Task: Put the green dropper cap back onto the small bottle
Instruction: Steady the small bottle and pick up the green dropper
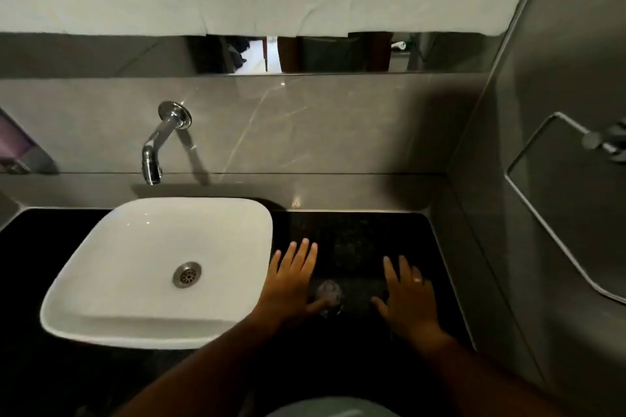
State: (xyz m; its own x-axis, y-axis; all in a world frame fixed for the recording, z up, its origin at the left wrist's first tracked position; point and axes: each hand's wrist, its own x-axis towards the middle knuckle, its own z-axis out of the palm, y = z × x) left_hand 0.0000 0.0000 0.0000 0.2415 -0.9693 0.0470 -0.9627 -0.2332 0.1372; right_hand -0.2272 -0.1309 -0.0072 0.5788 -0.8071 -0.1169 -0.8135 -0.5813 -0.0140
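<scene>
A small, pale, blurry bottle [328, 294] stands on the black counter [366, 234] between my two hands. Its top looks greyish; I cannot tell a green cap on it. My left hand [292, 281] lies flat on the counter with fingers spread, its thumb touching or right beside the bottle. My right hand [408, 294] rests flat a little to the right of the bottle, fingers apart, a ring on one finger. Neither hand holds anything.
A white square basin [101, 281] sits on the counter to the left, its edge against my left hand. A chrome tap [159, 142] juts from the grey wall above it. A towel ring [599, 142] hangs on the right wall. A cloth-covered mirror is above.
</scene>
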